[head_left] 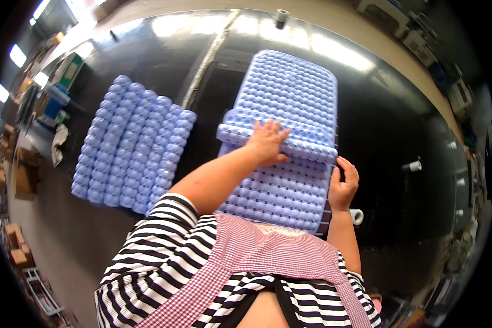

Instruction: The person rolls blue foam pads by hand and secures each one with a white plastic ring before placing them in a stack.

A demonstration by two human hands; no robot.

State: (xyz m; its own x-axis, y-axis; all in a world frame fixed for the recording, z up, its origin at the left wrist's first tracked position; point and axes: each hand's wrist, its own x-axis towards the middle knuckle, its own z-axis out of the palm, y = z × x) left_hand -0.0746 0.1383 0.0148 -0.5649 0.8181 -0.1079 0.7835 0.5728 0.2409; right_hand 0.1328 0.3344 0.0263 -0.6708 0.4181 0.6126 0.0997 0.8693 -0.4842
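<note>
A lavender-blue bath mat (pixel 290 101) with rows of round bumps lies in front of me, and a part-rolled bath mat (pixel 311 146) crosses its middle. My left hand (pixel 267 143) rests on the roll with its fingers spread, palm down. At the roll's right end, my right hand (pixel 343 183) has its fingers curled against the edge, thumb and forefinger on it. Nearer my body, a flat bumpy mat surface (pixel 279 191) with small dark holes shows below the roll. To the left, several rolled bath mats (pixel 131 147) lie side by side.
Everything lies on a dark, glossy table (pixel 399 126) with a pale seam (pixel 210 57) across it. White rolls stand or lie at the far edge (pixel 281 19), at the right (pixel 414 165) and beside my right forearm (pixel 357 217). Cardboard boxes (pixel 26 172) sit beyond the left edge.
</note>
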